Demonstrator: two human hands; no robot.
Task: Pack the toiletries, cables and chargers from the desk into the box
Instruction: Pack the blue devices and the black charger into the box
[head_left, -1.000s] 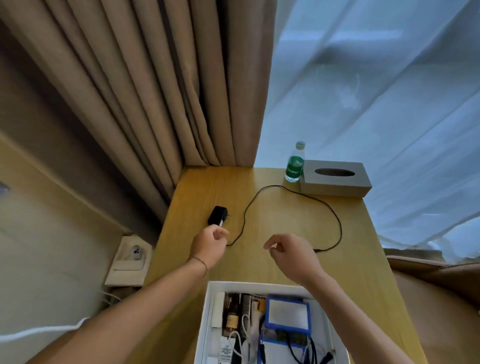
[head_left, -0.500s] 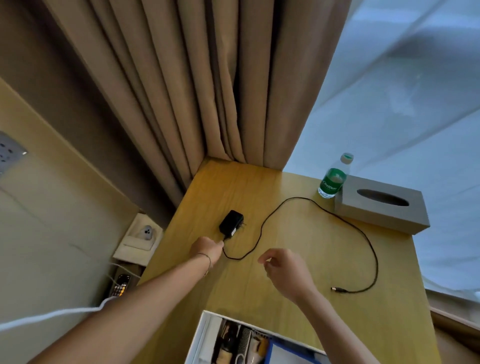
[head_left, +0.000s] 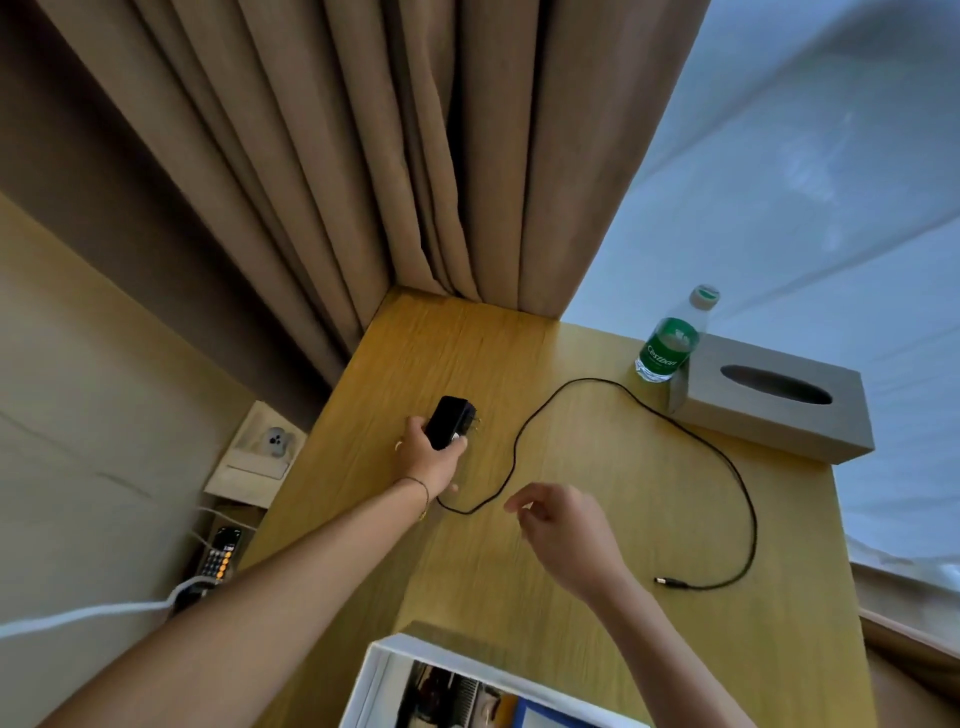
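— What is on the desk (head_left: 597, 519)?

— It is smooth yellow wood with a fine straight grain. The charger (head_left: 448, 421) is a small glossy black block with rounded corners, far from the box (head_left: 382, 675), towards the curtain (head_left: 363, 156). Its thin black cable (head_left: 691, 436) runs out in a wide loop across the wood and ends in a small barrel plug well right of the box's far rim.

— And the box?

— White, thin-walled, rectangular, at the near edge of the desk. Only its far corner shows; the things inside are too cropped and dark to name.

— The left hand (head_left: 428, 457)?

— Arm stretched straight out past the box, fingers curled round the charger, thumb on its left side. The block tilts upward out of the grip.

— The right hand (head_left: 563, 535)?

— It hovers above the desk beyond the box, wrist bent, fingers loosely curled and holding nothing.

— Anything else?

— A clear plastic bottle (head_left: 670, 343) with a green label stands touching a grey, matte tissue box (head_left: 769, 405) at the far right. The curtain hangs in heavy tan folds.
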